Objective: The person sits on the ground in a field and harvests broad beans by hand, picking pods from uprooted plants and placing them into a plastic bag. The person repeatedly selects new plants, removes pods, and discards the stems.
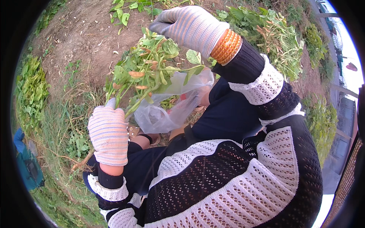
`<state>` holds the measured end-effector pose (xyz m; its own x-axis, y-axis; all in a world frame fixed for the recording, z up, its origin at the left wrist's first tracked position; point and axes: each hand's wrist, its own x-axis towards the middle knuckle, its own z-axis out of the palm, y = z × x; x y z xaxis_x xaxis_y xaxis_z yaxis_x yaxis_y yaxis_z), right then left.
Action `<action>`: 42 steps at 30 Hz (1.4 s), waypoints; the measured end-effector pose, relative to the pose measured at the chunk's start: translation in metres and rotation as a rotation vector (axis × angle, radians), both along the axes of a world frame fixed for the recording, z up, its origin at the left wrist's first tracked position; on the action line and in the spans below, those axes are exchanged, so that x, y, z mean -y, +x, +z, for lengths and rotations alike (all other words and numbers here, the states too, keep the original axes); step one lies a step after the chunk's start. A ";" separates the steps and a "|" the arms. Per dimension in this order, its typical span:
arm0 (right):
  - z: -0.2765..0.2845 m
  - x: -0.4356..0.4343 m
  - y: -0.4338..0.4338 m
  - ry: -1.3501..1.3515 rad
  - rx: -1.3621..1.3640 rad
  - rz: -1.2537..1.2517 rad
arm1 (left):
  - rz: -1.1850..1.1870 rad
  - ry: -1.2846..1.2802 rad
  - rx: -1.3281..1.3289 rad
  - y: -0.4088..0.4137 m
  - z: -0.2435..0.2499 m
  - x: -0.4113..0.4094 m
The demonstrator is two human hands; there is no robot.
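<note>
My left hand, in a striped knit glove, grips the lower stems of an uprooted bean plant. Its pale root sticks out below that hand. Green leaves and several green and tan pods hang along the stems. My right hand, gloved alike, is at the plant's leafy top with its fingers bent together. Whether anything is pinched between those fingertips is hidden. Under the plant, a clear plastic bag sits open by my legs, with loose green pods inside.
More cut bean plants lie heaped at the upper right. Bare soil with scattered husks stretches ahead. Leafy plants and grass border the left, near a teal and blue object. A paved strip runs along the right.
</note>
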<state>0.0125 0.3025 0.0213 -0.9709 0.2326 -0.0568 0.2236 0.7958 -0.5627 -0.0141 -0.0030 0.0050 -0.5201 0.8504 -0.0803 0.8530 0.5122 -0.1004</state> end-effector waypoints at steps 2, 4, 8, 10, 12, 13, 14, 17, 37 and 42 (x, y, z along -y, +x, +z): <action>-0.003 0.001 -0.001 0.000 0.005 -0.002 | -0.010 -0.004 -0.022 0.000 -0.001 -0.001; 0.002 0.007 0.003 -0.050 0.042 -0.002 | -0.045 0.077 -0.071 -0.002 -0.009 0.005; 0.004 0.011 0.009 -0.017 0.037 0.022 | -0.052 0.029 -0.087 -0.005 -0.009 0.006; 0.006 0.014 0.010 -0.035 0.078 0.032 | 0.009 -0.042 -0.026 -0.003 -0.008 0.005; 0.013 0.015 0.010 -0.092 0.164 0.046 | 0.048 -0.092 0.005 -0.003 -0.007 0.005; 0.005 0.012 0.011 -0.127 0.107 0.130 | 0.055 -0.108 0.004 -0.003 -0.006 0.005; -0.009 0.007 0.012 -0.162 0.050 0.214 | 0.063 -0.124 0.004 -0.003 -0.005 0.004; -0.005 0.012 0.016 -0.095 0.141 0.409 | -0.030 0.031 -0.081 -0.004 -0.010 0.008; -0.025 0.044 0.005 -0.144 0.202 0.041 | -0.003 0.125 -0.044 -0.005 -0.002 0.007; -0.038 0.036 -0.003 -0.448 0.076 -0.216 | 0.038 0.099 -0.049 -0.014 0.006 0.005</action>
<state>0.0094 0.2669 -0.0166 -0.8926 0.3645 -0.2655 0.4101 0.4110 -0.8142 -0.0284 -0.0083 0.0110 -0.5533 0.8325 0.0296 0.8281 0.5535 -0.0889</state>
